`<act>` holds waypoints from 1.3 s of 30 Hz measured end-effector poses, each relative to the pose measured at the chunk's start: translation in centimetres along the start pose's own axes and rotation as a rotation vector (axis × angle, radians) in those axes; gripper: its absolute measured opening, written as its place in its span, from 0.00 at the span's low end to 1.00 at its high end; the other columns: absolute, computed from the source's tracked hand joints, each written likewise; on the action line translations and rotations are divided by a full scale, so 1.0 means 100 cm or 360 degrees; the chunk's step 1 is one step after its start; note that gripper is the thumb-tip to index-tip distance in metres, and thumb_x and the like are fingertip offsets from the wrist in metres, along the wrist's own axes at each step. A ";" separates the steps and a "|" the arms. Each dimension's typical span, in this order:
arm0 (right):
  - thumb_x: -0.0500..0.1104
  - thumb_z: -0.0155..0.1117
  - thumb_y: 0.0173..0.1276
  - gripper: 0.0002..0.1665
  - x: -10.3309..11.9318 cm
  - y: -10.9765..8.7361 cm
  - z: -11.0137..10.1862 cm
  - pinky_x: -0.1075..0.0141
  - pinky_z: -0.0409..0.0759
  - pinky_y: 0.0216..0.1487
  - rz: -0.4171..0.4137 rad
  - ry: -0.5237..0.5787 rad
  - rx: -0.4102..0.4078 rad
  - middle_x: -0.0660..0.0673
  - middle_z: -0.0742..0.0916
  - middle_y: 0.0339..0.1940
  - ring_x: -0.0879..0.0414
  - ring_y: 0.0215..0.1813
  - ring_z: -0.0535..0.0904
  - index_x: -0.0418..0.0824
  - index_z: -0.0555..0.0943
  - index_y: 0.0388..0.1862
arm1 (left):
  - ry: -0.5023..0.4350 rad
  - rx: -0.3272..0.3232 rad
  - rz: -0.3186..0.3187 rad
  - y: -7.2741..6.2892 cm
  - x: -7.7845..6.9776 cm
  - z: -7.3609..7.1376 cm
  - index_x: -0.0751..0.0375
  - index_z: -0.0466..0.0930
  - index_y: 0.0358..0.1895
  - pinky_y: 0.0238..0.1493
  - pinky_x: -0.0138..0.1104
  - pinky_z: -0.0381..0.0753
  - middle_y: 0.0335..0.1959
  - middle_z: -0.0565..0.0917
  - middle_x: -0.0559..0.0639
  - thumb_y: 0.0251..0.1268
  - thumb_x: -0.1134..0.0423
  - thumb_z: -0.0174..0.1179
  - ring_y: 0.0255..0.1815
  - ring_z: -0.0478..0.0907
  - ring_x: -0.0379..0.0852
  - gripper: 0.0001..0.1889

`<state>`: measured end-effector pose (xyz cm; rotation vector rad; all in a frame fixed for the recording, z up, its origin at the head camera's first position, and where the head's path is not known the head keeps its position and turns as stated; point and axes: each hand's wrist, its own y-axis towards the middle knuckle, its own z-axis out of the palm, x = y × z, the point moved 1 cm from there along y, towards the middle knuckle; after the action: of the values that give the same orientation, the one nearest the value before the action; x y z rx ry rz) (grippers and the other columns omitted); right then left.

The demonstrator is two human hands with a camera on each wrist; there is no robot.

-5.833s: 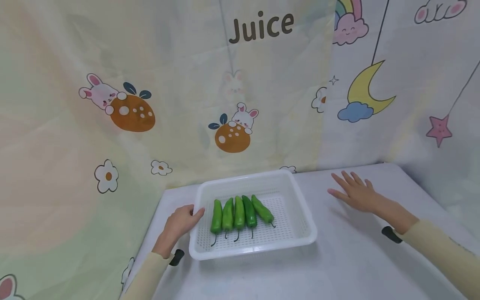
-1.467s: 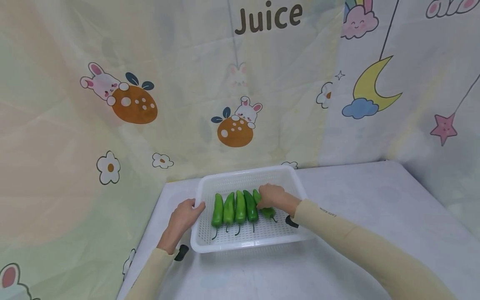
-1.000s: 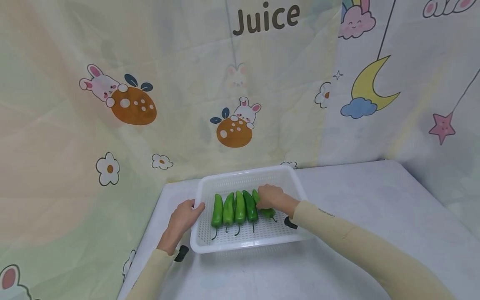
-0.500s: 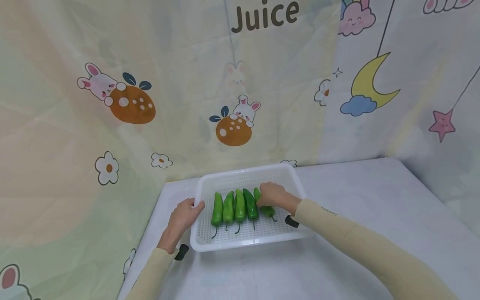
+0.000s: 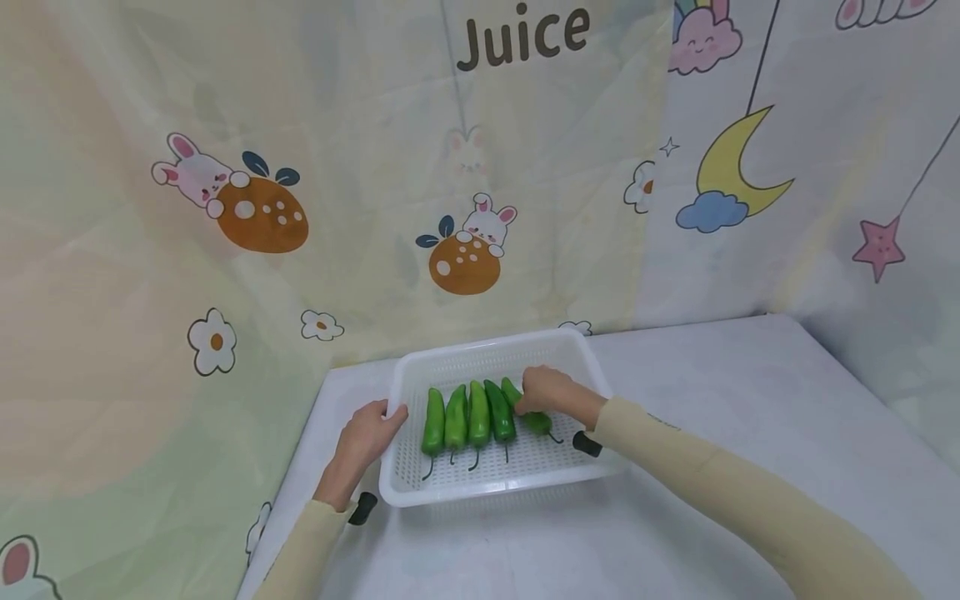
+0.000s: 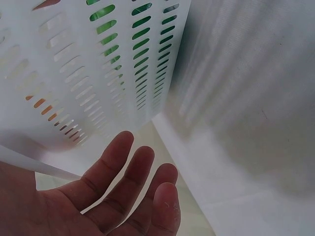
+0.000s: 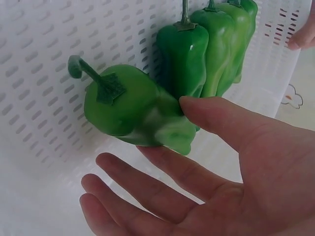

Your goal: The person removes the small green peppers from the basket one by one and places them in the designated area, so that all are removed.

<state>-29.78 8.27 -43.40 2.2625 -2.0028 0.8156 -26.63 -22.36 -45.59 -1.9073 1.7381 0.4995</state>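
A white plastic basket [image 5: 487, 490] with slotted walls sits on the table, and several green peppers [image 5: 478, 414] lie side by side in it, stems toward me. My left hand [image 5: 367, 433] holds the basket's left rim, the thumb over the edge and the fingers outside the wall. In the left wrist view those fingers [image 6: 135, 172] look loosely bent, away from the slots. My right hand [image 5: 551, 390] reaches into the basket and pinches the rightmost pepper [image 7: 123, 101] between thumb and index finger near its tip. Its other fingers [image 7: 133, 182] spread free of the pepper.
A white cloth [image 5: 712, 400] covers the table around the basket. Close behind stands a fabric backdrop [image 5: 360, 208] printed with rabbits, flowers and a moon; the basket's far rim is near it.
The right hand came in from the right side of the table to the rightmost pepper. In the last half second that pepper has tilted slightly, its stem swinging right. The left hand stays on the rim.
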 end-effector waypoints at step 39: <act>0.55 0.67 0.67 0.27 -0.022 -0.025 -0.042 0.51 0.87 0.46 -0.0123 0.0332 0.0193 0.47 0.89 0.43 0.45 0.51 0.84 0.41 0.83 0.58 | -0.0102 0.0024 0.0014 0.002 0.002 0.000 0.66 0.76 0.61 0.27 0.35 0.87 0.40 0.86 0.58 0.74 0.45 0.50 0.28 0.85 0.43 0.28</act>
<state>-29.14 12.21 -39.81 2.1921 -1.8109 1.1417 -26.76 -22.50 -45.73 -1.8536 1.7053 0.5431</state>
